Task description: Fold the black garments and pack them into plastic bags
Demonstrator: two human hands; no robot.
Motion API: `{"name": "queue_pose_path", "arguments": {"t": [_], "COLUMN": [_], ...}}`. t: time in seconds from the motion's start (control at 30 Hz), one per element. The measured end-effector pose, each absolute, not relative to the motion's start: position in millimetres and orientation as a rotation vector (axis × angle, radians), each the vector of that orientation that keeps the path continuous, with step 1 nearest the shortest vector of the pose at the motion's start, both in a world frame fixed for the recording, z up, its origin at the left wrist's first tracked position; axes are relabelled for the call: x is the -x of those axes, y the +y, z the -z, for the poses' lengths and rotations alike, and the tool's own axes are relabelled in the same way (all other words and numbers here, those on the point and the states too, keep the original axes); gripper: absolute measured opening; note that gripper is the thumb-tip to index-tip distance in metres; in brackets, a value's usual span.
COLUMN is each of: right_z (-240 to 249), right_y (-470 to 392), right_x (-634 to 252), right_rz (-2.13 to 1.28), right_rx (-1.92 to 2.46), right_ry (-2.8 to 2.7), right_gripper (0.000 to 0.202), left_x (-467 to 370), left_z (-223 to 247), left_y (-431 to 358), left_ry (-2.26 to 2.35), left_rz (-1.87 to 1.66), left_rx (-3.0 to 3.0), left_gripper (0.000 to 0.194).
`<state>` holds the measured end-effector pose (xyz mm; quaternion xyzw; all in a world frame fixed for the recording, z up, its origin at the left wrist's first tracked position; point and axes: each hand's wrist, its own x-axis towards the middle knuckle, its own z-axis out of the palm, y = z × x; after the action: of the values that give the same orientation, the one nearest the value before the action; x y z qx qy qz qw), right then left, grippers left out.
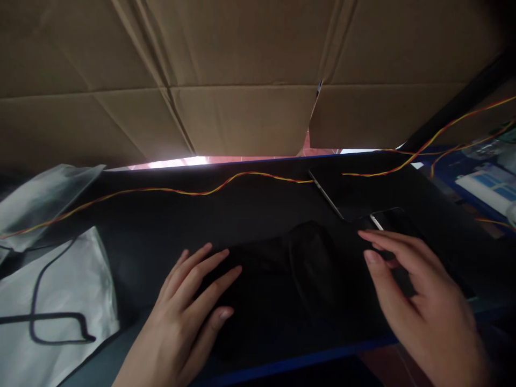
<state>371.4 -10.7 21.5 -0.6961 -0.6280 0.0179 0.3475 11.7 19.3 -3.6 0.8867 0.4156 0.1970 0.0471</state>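
A dark, soft-looking black item [312,263], perhaps folded cloth, lies on the black tabletop [169,215]; its exact kind is hard to make out in the dim light. My left hand [189,301] is spread out with its fingertips resting at the left end of it. To the right, my right hand [415,290] is raised with thumb and fingers apart and nothing between them. Just beyond that hand lies a phone-like black slab [393,217], partly hidden by the fingers. A larger flat black device with a glossy screen, like a tablet [342,196], lies behind it.
A twisted red-and-yellow wire [201,192] runs across the table's back. Translucent plastic bags [76,285] and a black cable [60,316] lie at the left. Cardboard [242,115] walls off the far side. White-and-blue packages [492,185] sit at the right.
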Motion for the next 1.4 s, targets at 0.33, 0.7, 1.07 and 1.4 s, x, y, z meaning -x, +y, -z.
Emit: {"name": "queue_pose_path", "arguments": {"t": [0.33,0.7,1.07,1.4], "right_z": [-4.4,-63.5,-41.2,-35.7], "right_y": [-7.8,-14.0,-5.3,-1.8], "right_x": [-346.6,-323.6,-316.6,-291.0], "right_rz": [-0.201,0.044,-0.356,-0.137], "right_rx": [1.901,1.793,1.467,1.353], "right_ry": [-1.744,-1.724,-1.896,-2.131], "right_gripper": [0.027,0.018,0.034,0.046], "left_x": [-11.2,-14.3,-14.6,-76.4], "left_z": [-6.0,6.2,-5.8,-8.5], "left_y": [10.3,17.6,7.1,26.8], "left_ry": [1.333,1.220,1.397,1.190], "left_rz": [-0.837,-0.570,-0.902,-0.500], "left_rx": [-2.587,-2.696,-2.469,-2.961], "left_gripper": [0.050,0.053,0.042,0.065]}}
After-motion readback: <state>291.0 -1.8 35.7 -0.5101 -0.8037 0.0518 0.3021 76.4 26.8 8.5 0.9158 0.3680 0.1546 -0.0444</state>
